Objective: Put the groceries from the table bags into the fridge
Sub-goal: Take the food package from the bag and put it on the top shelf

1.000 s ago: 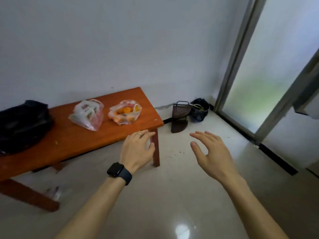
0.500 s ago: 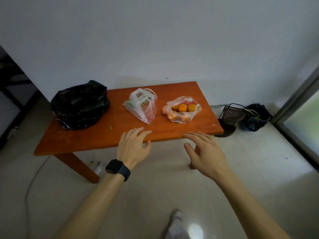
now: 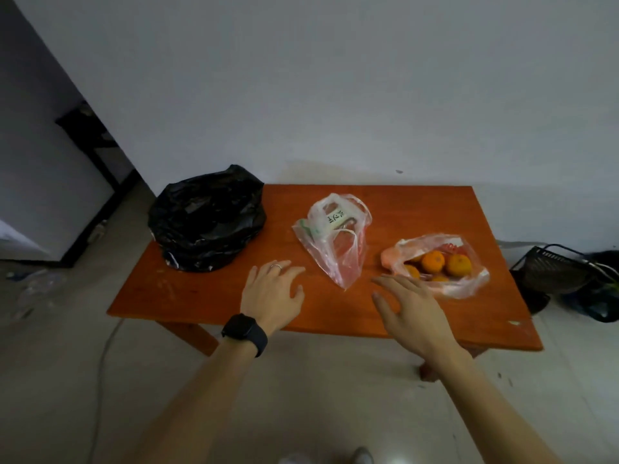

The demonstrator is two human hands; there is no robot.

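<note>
Lying w/ tip toward viewer: middle bag (image 3: 335,242), hands (image 3: 273,293) empty.

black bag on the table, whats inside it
The black bag is opaque and bunched shut, so its contents cannot be seen. It sits at the table's left end.

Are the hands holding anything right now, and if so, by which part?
Nothing is held. The left hand and right hand are both open and empty over the table, short of the bags.
</note>
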